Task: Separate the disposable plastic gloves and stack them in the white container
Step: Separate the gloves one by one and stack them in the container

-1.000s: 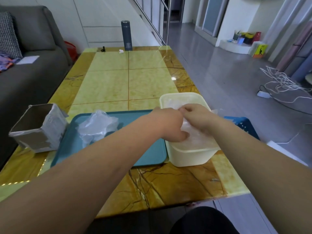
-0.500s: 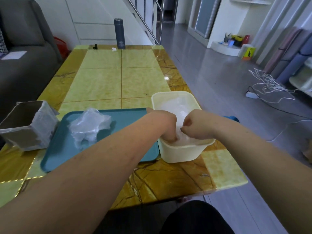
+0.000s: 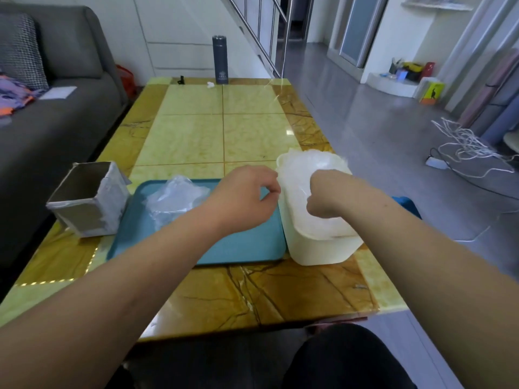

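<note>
The white container stands at the right of the teal tray, with clear plastic gloves piled inside up to its rim. My right hand is over the container, its fingers curled down onto the top glove and holding it. My left hand hovers over the tray just left of the container's rim. Its fingers are loosely curled, with a gap between thumb and forefinger and nothing seen in them. A crumpled pile of clear gloves lies on the tray's left part.
An open grey cardboard box sits left of the tray near the table's left edge. A dark flask stands at the far end of the yellow marble table. A blue basket shows behind my right forearm. A sofa runs along the left.
My left hand has come up out of the container and moved left over the tray. My right hand stays in the container on the glove. The view has shifted a little.
</note>
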A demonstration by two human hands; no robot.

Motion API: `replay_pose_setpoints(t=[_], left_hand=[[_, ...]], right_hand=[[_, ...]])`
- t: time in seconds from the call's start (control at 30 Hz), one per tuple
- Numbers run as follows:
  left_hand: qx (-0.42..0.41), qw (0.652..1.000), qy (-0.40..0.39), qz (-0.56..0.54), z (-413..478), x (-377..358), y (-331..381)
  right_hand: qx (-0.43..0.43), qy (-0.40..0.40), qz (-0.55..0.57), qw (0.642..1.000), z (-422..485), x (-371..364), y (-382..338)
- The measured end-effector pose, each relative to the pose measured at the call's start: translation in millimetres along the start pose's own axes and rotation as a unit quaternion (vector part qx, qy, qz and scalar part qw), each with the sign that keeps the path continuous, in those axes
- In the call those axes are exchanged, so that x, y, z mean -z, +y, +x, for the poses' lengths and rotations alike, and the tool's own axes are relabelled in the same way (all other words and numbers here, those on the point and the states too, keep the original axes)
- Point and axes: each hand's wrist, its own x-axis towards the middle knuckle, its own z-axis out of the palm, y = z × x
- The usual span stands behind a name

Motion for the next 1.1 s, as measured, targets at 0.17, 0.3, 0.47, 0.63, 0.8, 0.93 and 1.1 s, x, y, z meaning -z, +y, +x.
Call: replay_pose_setpoints(t=[0.17,0.3,0.47,0.63,0.8,0.93,1.1], left_hand=[[0.093,0.995,0.020,-0.023,-33,17,-39],[0.187,0.979,-0.023,0.072,-58,28,-83],[0.239,0.968,0.046,0.055,-84,25,-131],[0.266,0.952,-0.079,0.130,-84,17,-169],[0.248,0.962,-0.026,0.115,-78,23,-170],[0.199,0.972,0.105,0.065,-73,35,-157],[0.192,0.962,0.159,-0.109,-81,45,-141]], right_hand=[[0.050,0.142,0.010,0.989,-24,20,-57],[0.134,0.123,0.167,0.969,-12,-11,-111],[0.148,0.052,0.297,0.942,14,-70,-154],[0.168,0.035,0.330,0.928,41,-106,-167],[0.151,0.052,0.359,0.920,60,-118,-163],[0.175,0.082,0.392,0.899,59,-112,-160],[0.230,0.137,0.407,0.873,48,-109,-159]])
